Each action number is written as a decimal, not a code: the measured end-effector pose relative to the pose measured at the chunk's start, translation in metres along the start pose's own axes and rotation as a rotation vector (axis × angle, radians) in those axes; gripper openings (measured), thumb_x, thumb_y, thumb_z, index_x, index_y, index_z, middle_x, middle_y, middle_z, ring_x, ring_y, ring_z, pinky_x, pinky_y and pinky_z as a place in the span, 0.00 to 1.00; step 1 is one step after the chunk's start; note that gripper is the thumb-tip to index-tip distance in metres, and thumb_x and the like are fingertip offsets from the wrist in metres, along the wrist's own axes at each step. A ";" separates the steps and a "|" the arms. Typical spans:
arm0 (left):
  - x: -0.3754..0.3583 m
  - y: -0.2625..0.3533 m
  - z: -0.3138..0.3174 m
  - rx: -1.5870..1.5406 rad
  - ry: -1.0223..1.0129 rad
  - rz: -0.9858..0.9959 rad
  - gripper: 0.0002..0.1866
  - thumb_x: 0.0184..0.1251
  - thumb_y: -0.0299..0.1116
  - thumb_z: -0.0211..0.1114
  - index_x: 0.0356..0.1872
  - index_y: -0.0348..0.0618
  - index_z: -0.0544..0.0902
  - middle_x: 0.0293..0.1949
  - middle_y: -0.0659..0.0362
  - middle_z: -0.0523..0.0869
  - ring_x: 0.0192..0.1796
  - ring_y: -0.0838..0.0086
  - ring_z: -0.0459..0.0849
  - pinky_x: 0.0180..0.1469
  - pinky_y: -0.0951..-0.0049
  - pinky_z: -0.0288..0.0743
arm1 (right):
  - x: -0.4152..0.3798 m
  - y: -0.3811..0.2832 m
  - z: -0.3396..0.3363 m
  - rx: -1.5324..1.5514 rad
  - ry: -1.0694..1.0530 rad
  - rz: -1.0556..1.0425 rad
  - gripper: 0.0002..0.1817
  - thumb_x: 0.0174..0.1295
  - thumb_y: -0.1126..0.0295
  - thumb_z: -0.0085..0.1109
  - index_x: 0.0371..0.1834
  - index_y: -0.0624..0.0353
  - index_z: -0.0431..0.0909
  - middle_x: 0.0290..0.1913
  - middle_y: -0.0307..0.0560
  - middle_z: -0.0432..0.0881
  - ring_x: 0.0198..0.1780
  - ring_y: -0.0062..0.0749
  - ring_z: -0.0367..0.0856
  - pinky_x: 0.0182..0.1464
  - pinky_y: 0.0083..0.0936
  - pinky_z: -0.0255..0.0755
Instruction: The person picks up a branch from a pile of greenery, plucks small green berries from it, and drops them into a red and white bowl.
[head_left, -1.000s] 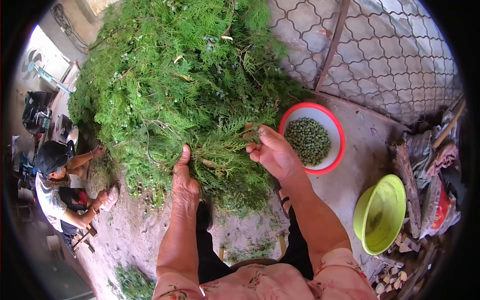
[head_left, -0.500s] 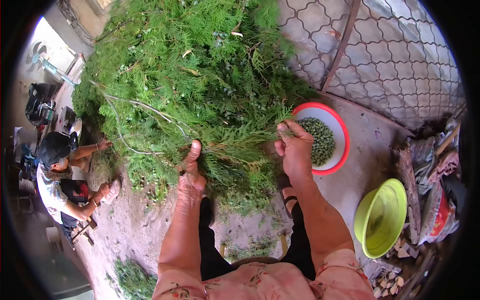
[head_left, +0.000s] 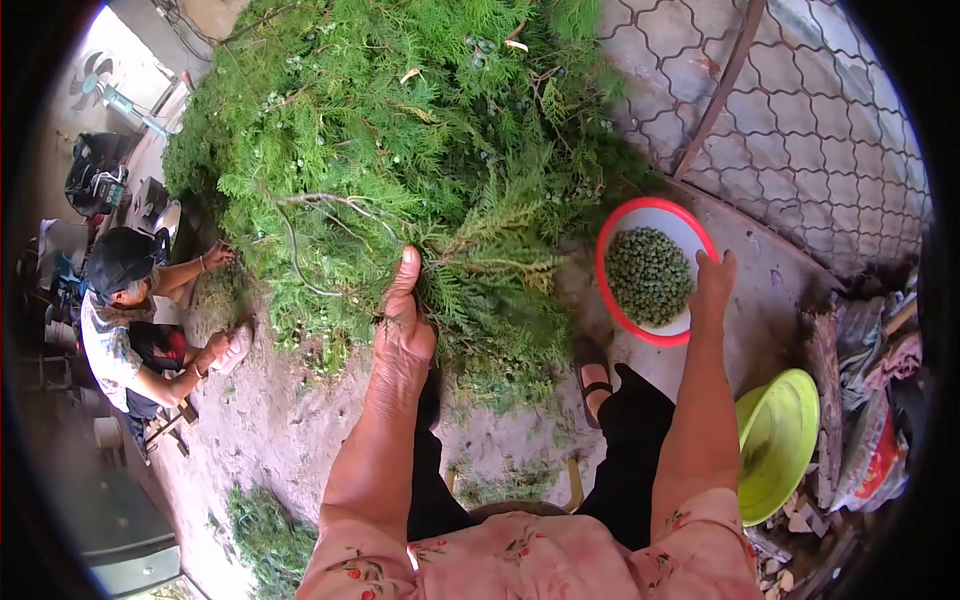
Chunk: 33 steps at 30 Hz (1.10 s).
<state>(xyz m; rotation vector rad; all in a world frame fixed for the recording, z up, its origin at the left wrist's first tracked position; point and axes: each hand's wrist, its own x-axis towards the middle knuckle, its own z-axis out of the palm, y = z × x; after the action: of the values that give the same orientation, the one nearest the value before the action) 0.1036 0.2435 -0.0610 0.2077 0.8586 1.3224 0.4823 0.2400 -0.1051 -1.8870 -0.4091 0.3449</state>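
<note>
My left hand (head_left: 405, 315) is closed round a leafy green branch (head_left: 480, 260), thumb pointing up, with bare brown stems showing to its left. My right hand (head_left: 712, 285) is at the right rim of a white bowl (head_left: 678, 225) with a red edge, its fingers closed on that rim. Small round green berries (head_left: 648, 278) fill much of the bowl. A big heap of green branches (head_left: 400, 130) with berry clusters rises in front of me.
A co-worker (head_left: 125, 325) in a dark cap sits low at the left, hands near the foliage. Wire mesh (head_left: 800, 140) stands at the upper right. A yellow-green basin (head_left: 775, 450), a log (head_left: 828, 400) and sacks lie at the right; loose greenery (head_left: 265, 540) is at the lower left.
My right hand has left the branch tips and moved right to the bowl's far rim. The bowl has shifted slightly left against the ground. My left hand still holds the branch.
</note>
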 end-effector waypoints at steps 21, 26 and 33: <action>-0.010 -0.047 0.021 -0.064 -0.063 -0.184 0.28 0.55 0.49 0.65 0.52 0.42 0.74 0.47 0.57 0.79 0.49 0.66 0.77 0.54 0.66 0.72 | -0.203 -0.051 0.058 0.059 -1.067 -0.379 0.22 0.50 0.58 0.66 0.36 0.68 0.78 0.32 0.52 0.82 0.34 0.35 0.80 0.40 0.30 0.71; -0.016 -0.060 0.022 0.041 -0.038 -0.239 0.30 0.57 0.55 0.60 0.53 0.41 0.73 0.48 0.55 0.79 0.51 0.64 0.76 0.57 0.63 0.69 | -0.195 -0.046 0.057 0.147 -1.068 -0.001 0.13 0.51 0.69 0.66 0.37 0.64 0.79 0.35 0.39 0.82 0.36 0.21 0.76 0.41 0.21 0.69; -0.042 -0.043 0.026 1.202 -0.278 0.024 0.28 0.62 0.58 0.54 0.43 0.39 0.77 0.39 0.49 0.79 0.41 0.65 0.77 0.43 0.67 0.70 | -0.147 -0.044 0.051 0.275 -1.041 -0.051 0.16 0.48 0.67 0.67 0.39 0.63 0.80 0.38 0.40 0.82 0.39 0.24 0.76 0.44 0.24 0.69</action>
<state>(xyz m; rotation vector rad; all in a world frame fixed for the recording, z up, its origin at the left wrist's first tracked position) 0.1534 0.2025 -0.0499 1.3004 1.3112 0.6189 0.3234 0.2316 -0.0749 -1.2975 -1.0279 1.2837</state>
